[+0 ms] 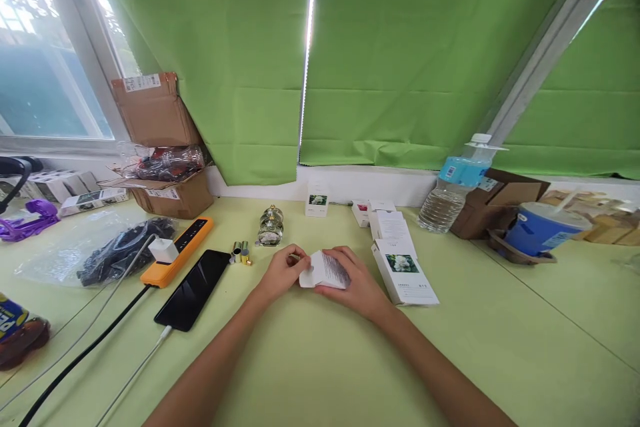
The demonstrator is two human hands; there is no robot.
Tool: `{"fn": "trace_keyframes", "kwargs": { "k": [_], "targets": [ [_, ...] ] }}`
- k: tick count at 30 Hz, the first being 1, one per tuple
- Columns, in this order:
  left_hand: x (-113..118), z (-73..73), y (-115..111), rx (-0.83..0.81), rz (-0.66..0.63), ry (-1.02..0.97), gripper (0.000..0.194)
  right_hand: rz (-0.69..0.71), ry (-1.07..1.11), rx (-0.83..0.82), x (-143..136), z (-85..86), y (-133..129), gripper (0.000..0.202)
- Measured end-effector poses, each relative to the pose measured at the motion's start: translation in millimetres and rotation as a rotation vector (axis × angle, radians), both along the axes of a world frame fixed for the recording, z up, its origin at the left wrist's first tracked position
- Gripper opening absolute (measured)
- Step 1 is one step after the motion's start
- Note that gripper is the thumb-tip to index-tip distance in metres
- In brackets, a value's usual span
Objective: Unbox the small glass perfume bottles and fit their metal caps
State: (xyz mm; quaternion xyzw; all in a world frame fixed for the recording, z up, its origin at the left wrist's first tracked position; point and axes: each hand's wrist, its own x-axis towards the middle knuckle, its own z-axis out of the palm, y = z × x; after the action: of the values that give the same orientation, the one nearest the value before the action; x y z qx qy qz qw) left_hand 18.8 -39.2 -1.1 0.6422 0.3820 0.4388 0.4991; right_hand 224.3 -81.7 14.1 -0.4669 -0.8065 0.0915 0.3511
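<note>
A small white carton (pixel 330 271) with printed text lies on its side between my hands, just above the table. My right hand (pixel 357 280) wraps round its right end. At its left end, the fingers of my left hand (pixel 283 273) pinch by an end flap that stands out. A clear glass bottle (pixel 271 227) stands behind my left hand, with small gold and silver caps (pixel 241 253) next to it. Right of my right hand lies a white box with a flower picture (pixel 406 280), and more white boxes (pixel 393 227) lie behind it.
A black phone (pixel 193 290) on a cable and an orange power strip (pixel 177 253) lie to the left. Behind them is an open cardboard box (pixel 175 197). A water bottle (pixel 445 197) and a blue cup (pixel 540 233) stand at the right. Another white box (pixel 317 201) stands near the wall.
</note>
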Motion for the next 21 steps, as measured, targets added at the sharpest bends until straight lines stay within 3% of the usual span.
{"fn": "trace_keyframes", "kwargs": {
  "k": [12, 21],
  "targets": [
    [2.2, -0.5, -6.2, 0.106, -0.078, 0.017, 0.031, 0.017, 0.011, 0.004, 2.5, -1.6, 3.0, 0.063],
    [1.8, -6.8, 2.6, 0.218, -0.09, 0.061, 0.013, 0.002, -0.154, 0.029, 2.5, -5.4, 3.5, 0.065]
  ]
}}
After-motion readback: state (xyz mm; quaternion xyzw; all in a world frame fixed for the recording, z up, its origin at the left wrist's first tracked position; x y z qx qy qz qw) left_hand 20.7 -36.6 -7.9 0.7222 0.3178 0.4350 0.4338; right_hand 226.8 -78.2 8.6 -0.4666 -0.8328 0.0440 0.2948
